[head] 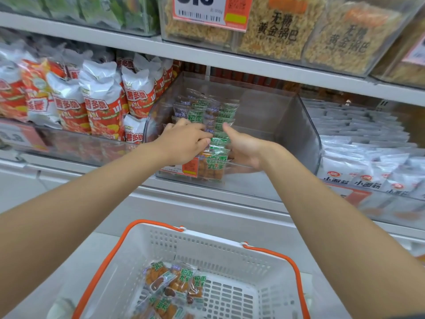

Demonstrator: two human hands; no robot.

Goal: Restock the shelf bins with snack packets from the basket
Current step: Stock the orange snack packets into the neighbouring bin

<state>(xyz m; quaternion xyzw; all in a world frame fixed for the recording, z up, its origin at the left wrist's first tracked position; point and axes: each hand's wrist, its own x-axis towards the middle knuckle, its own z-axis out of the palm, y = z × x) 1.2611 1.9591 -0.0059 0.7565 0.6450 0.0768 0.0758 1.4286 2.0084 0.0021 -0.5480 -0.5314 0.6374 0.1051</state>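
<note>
Your left hand (pixel 184 141) clamps fingers on the packet row (pixel 219 115) in the bin (pixel 309 125), right hand (pixel 246 147) flat-fingered alongside; uneven release may topple it.

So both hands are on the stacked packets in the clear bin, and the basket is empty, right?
The basket is not empty: the head view shows loose packets in it. The left hand and right hand are on the stacked packets in the clear bin.

Both our arms reach forward; our left hand (pixel 186 143) grips the snack packets (pixel 219 140), our right hand (pixel 245 149) stands edgewise, thumb up.
</note>
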